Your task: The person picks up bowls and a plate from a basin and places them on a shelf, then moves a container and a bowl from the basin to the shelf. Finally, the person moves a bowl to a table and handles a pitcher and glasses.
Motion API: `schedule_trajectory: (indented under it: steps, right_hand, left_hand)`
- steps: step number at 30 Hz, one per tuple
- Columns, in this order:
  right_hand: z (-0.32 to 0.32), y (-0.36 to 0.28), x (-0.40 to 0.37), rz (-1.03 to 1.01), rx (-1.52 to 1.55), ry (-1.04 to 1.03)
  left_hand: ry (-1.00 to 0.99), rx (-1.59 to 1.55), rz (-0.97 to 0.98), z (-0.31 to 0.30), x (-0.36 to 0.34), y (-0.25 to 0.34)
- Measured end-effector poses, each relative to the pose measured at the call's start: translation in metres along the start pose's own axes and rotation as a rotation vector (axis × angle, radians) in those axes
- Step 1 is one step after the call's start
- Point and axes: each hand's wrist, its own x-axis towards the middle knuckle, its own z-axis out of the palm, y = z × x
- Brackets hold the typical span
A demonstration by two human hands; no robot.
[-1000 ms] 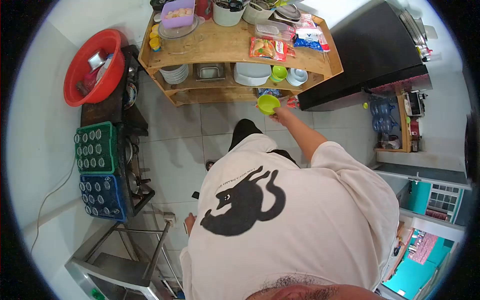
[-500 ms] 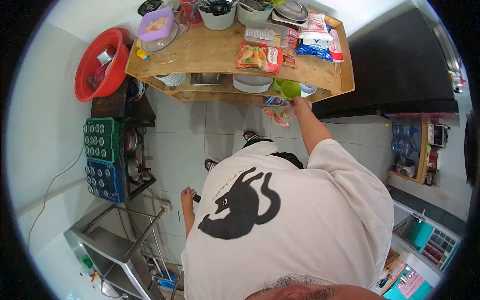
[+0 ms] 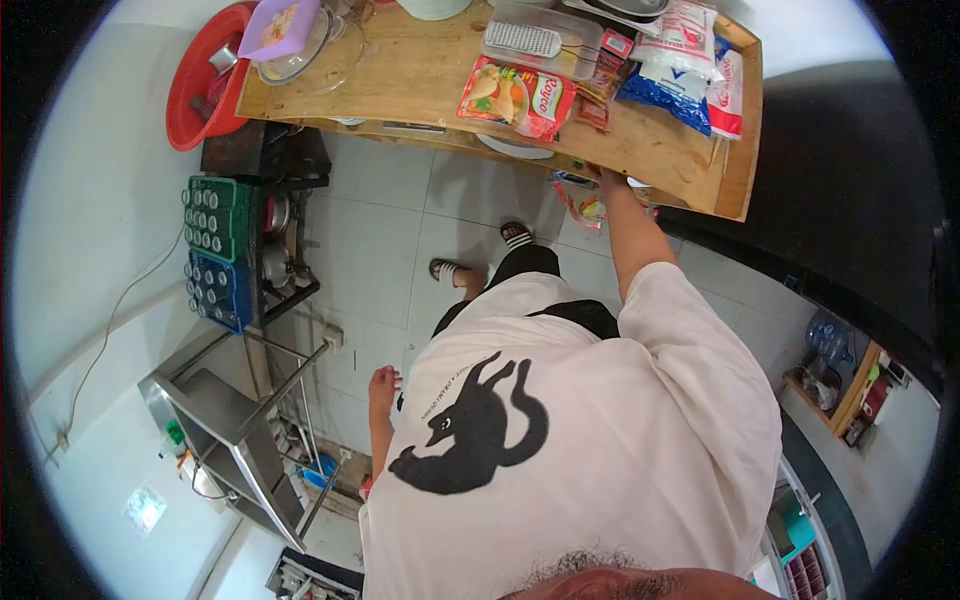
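The right hand (image 3: 607, 178) reaches in under the front edge of the wooden worktop (image 3: 420, 60), partly hidden by it; what its fingers hold cannot be told. The green bowl (image 3: 578, 163) shows only as a small bit of green just beside those fingers, below the edge; whether they touch it is unclear. A patterned packet (image 3: 585, 208) lies below this hand. The left hand (image 3: 384, 382) hangs well apart from the bowl, beside the shirt (image 3: 600, 420), fingers loosely curled, with nothing visible in them. On the worktop, forward of the right hand, lie a red food packet (image 3: 518, 98), a grater (image 3: 522, 40) on a clear container (image 3: 570, 55), and a blue-and-white bag (image 3: 668, 95). Farther left is a purple container (image 3: 280, 28).
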Motion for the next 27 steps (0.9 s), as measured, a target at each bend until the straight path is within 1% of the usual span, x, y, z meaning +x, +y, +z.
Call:
schedule_trajectory:
  steps: [1, 3, 4, 5, 6, 7, 8, 9, 10, 11, 12, 14, 15, 17, 19, 21, 22, 23, 24, 26, 27]
  right_hand:
    - [-0.001, 0.003, -0.002, -0.010, -0.015, -0.003]
    - [-0.003, 0.007, -0.006, -0.024, -0.049, -0.011]
    - [-0.002, 0.007, -0.009, -0.032, -0.067, -0.020]
    - [-0.002, 0.008, -0.011, -0.045, -0.089, -0.027]
    - [-0.003, 0.009, -0.013, -0.050, -0.100, -0.043]
    - [-0.004, 0.009, -0.017, -0.062, -0.114, -0.058]
    - [-0.008, 0.017, -0.014, -0.066, -0.076, -0.116]
    - [-0.020, 0.030, 0.003, -0.071, -0.037, -0.177]
    - [-0.039, 0.058, 0.037, -0.173, -0.352, -0.209]
    - [-0.045, 0.066, 0.041, -0.308, -0.667, -0.287]
    - [-0.052, 0.073, 0.045, -0.475, -0.964, -0.332]
    - [-0.059, 0.073, 0.018, -0.702, -1.268, -0.445]
    - [-0.056, 0.076, 0.009, -0.552, -1.371, -0.487]
    - [-0.050, 0.081, -0.007, -0.243, -1.567, -0.549]
    - [-0.054, 0.086, -0.010, -0.563, -2.071, -0.925]
    - [-0.044, 0.093, -0.039, -0.152, -1.712, -0.673]
    - [-0.060, 0.118, -0.013, -0.218, -1.804, -0.861]
    - [-0.052, 0.124, -0.003, -0.255, -1.856, -0.956]
    - [-0.044, 0.129, 0.006, -0.297, -1.900, -1.051]
    - [0.010, 0.092, -0.054, -0.012, -1.819, -0.780]
    - [0.032, 0.084, -0.069, -0.029, -1.826, -0.772]
  left_hand:
    - [0.010, 0.004, -0.003, 0.001, -0.005, 0.002]
    - [-0.012, 0.054, -0.099, 0.005, -0.014, -0.010]
    - [0.011, -0.124, -0.098, 0.008, -0.002, -0.055]
    - [0.033, -0.141, -0.094, 0.005, 0.001, -0.062]
    - [-0.001, -0.002, -0.018, 0.003, 0.003, -0.067]
    - [-0.007, 0.059, 0.017, 0.003, 0.001, -0.066]
    - [-0.010, 0.120, 0.052, 0.004, -0.001, -0.064]
    - [0.032, -0.006, -0.055, 0.006, -0.002, -0.051]
    - [0.070, -0.136, -0.158, 0.008, 0.001, -0.040]
    - [0.089, -0.163, -0.156, 0.009, 0.008, -0.039]
    - [0.116, -0.167, -0.108, 0.010, 0.018, -0.044]
    - [0.189, -0.178, -0.040, 0.015, 0.031, -0.038]
    - [0.203, -0.204, -0.042, 0.017, 0.038, -0.038]
    - [0.351, -0.053, 0.112, 0.021, 0.055, -0.041]
    - [0.394, -0.038, 0.109, 0.021, 0.065, -0.042]
    - [0.430, -0.018, 0.105, 0.019, 0.078, -0.052]
    - [0.412, 0.001, 0.048, 0.018, 0.087, -0.063]
    - [0.392, 0.021, -0.010, 0.017, 0.096, -0.075]
    - [0.397, 0.006, -0.007, 0.016, 0.105, -0.086]
    - [0.345, -0.052, -0.117, 0.010, 0.124, -0.108]
    - [0.346, -0.066, -0.108, 0.004, 0.131, -0.112]
